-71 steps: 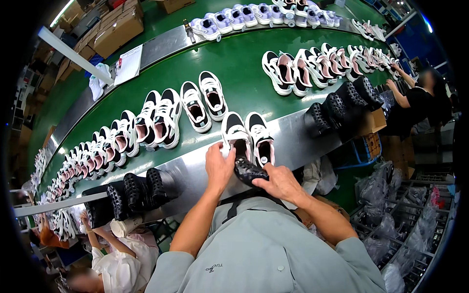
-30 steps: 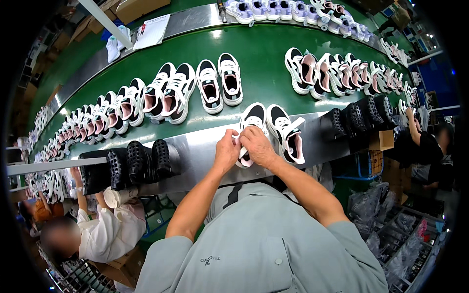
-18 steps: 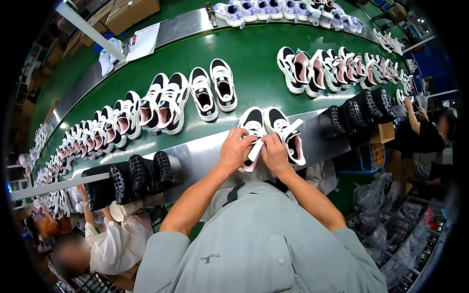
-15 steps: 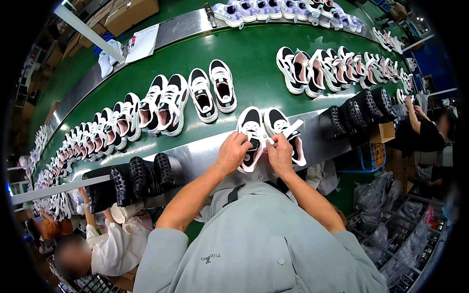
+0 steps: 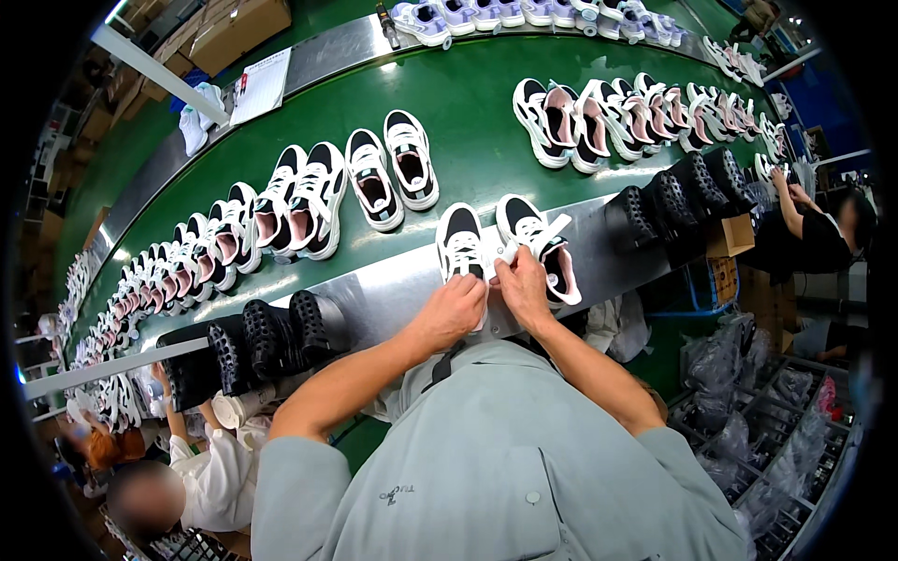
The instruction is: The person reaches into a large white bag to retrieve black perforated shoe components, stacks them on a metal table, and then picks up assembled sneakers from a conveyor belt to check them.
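Since half a second ago both hands have slid a little toward six o'clock along the sneaker [image 5: 461,245], from its tongue down to its heel end. The left hand [image 5: 453,310] has its grip curled shut over the heel, and the right hand [image 5: 524,288] pinches a white strip there between thumb and fingers. The sneaker is white with a black lining and toe, lying on the steel desk [image 5: 374,292] edge at the green belt [image 5: 468,122]. Its mate [image 5: 540,245] lies just beside it at three o'clock, with a pink lining. A cardboard box [image 5: 729,236] sits at three o'clock; its contents are hidden.
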`<state>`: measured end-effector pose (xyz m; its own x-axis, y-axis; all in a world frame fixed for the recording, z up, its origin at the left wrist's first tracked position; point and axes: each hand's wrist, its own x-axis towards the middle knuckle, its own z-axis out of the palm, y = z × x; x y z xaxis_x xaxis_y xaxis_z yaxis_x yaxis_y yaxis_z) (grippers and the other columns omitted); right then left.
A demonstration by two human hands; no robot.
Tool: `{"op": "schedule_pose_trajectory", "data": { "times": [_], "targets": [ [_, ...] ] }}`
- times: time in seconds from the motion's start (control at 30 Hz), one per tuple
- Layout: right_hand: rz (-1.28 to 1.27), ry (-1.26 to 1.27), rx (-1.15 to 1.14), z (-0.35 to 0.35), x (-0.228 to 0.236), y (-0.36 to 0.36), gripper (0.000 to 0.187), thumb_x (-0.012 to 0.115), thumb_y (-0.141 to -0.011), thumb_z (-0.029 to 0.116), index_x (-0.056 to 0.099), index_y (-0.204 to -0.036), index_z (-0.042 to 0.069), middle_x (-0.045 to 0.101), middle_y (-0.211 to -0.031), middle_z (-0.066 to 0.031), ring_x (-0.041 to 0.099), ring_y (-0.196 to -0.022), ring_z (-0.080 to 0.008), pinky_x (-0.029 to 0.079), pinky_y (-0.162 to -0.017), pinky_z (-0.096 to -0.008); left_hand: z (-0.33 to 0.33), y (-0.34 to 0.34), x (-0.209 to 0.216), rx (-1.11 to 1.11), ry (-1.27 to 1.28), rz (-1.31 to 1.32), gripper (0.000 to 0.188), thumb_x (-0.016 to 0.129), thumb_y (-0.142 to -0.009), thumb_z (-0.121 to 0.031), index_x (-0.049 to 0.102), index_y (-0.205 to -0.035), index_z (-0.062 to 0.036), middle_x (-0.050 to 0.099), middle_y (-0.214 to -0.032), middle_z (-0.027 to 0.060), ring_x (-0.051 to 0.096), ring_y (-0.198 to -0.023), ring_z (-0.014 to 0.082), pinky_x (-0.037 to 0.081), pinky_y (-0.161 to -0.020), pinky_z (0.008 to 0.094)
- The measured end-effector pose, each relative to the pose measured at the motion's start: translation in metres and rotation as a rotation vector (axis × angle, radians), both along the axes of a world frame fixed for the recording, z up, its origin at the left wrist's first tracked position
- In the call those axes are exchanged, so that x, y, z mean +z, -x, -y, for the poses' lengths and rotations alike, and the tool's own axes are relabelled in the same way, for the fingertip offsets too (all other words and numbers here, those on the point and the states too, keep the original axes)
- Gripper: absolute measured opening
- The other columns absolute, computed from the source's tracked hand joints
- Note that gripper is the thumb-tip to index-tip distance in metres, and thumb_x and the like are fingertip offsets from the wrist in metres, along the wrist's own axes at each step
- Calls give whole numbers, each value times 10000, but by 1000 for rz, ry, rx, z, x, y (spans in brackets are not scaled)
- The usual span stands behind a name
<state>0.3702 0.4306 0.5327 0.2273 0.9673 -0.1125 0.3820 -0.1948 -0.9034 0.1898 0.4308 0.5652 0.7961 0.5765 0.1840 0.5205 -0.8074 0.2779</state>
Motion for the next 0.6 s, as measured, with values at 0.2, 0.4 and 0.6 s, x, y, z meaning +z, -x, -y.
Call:
{"op": "schedule_pose_trajectory", "data": {
  "times": [0.2,0.4,0.6],
  "targets": [
    [-195,107,55,8,12,2,290,539,-944,189,586,-935,-98,711,-788,-235,733,-666,-284,577,-609,-366,17,34,30,310,77,318,370,677,-832,-170,628,-1161,-7,649,-1022,168,607,-974,341,501,-847,400],
    [-410,267,103,25,4,0,342,504,-908,151,619,-1014,-153,724,-788,-220,738,-690,-266,588,-621,-346,43,29,-17,1084,1112,105,667,730,-805,-292,465,-1384,-92,631,-1173,182,638,-966,337,562,-769,467],
    [-228,101,421,21,59,-30,341,667,-831,72,626,-1169,61,535,-1060,-45,562,-758,-135,501,-681,-288,43,4,15,1274,1426,429,533,616,-870,-82,444,-1374,-96,671,-1050,91,660,-825,239,553,-593,403]
  ]
}}
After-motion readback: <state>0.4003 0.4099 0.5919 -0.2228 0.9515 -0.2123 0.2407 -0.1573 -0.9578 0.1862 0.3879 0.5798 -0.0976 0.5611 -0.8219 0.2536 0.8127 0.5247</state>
